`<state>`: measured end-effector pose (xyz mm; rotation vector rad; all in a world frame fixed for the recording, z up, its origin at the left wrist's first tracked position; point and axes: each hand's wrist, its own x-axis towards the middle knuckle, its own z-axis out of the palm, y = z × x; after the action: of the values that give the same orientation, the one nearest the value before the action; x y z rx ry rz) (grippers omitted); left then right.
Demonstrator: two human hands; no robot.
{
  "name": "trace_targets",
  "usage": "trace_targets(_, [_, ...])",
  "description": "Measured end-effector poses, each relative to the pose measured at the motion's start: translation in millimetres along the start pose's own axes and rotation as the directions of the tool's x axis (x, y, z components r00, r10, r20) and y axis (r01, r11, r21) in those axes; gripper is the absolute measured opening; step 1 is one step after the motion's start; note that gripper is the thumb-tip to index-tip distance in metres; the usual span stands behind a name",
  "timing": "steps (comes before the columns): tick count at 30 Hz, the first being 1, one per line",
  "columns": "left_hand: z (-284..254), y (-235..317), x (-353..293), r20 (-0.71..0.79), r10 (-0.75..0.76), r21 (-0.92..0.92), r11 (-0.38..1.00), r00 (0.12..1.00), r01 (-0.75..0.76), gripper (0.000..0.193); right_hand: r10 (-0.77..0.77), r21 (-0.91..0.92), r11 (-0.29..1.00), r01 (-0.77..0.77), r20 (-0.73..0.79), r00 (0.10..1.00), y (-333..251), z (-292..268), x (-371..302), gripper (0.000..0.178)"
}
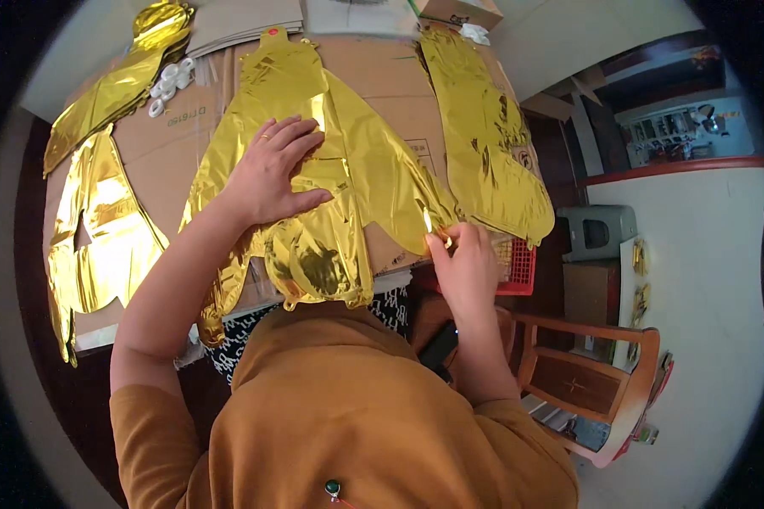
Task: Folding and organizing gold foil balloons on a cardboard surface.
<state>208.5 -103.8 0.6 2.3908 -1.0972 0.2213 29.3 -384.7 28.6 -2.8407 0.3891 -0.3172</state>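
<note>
A flat, uninflated gold foil balloon (369, 144) lies spread in front of me, its lower part hanging toward my lap. My left hand (273, 170) rests on its middle, fingers stretched out and thumb apart. At the balloon's right corner, my right hand (467, 267) pinches the foil edge between thumb and fingers. Beside that corner, more flat gold foil balloons (484, 144) lie on the right side of the table. Another gold foil piece (102, 225) drapes over the near left edge, and a gold stack (115, 93) lies beyond it.
Brown cardboard (166, 161) covers the table. Small white rolls (172, 81) sit at the far left, near grey sheets (238, 21). A cardboard box (460, 12) stands at the back. Right of me are a red basket (523, 267) and a wooden chair (581, 382).
</note>
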Motion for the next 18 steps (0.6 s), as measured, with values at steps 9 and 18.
trace_targets(9, [1.4, -2.0, -0.6, 0.002, -0.007, -0.007, 1.000, 1.000, 0.007, 0.081, -0.116, 0.451, 0.855, 0.256, -0.315, 0.942, -42.1, -4.4, 8.3, 0.012])
trace_targets(18, [9.3, -26.0, -6.0, 0.026, 0.090, 0.089, 0.992, 0.996, -0.092, 0.077, -0.769, 0.798, 0.332, 0.502, -0.079, 0.635, -88.3, 9.4, 14.5, 0.030])
